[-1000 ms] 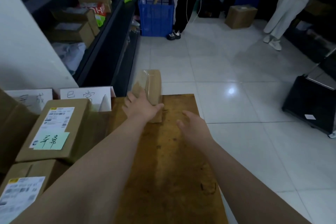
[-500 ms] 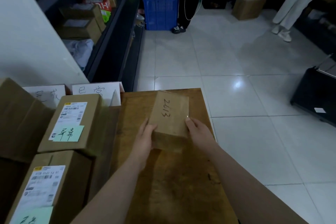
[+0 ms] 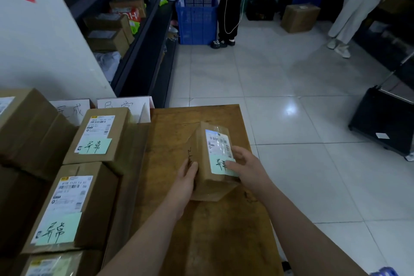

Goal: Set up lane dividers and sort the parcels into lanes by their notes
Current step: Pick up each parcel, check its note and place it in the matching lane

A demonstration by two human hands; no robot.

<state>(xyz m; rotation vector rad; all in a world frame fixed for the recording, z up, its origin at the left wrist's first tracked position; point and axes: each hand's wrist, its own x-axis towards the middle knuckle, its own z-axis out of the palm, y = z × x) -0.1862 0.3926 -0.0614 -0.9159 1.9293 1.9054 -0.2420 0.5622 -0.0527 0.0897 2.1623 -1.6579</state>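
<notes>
wooden table [image 3: 215,242] | parcel [image 3: 210,177] between left hand [image 3: 184,180] | right hand [image 3: 249,168]

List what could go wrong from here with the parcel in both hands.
1. The parcel sits near the table's right edge, with open floor beside it; a loose grip could drop it.
2. The right hand covers part of the green note, so it could be misread or peeled off.
3. The boxes stacked to the left crowd the lane; sliding it in could knock the white sign.
</notes>
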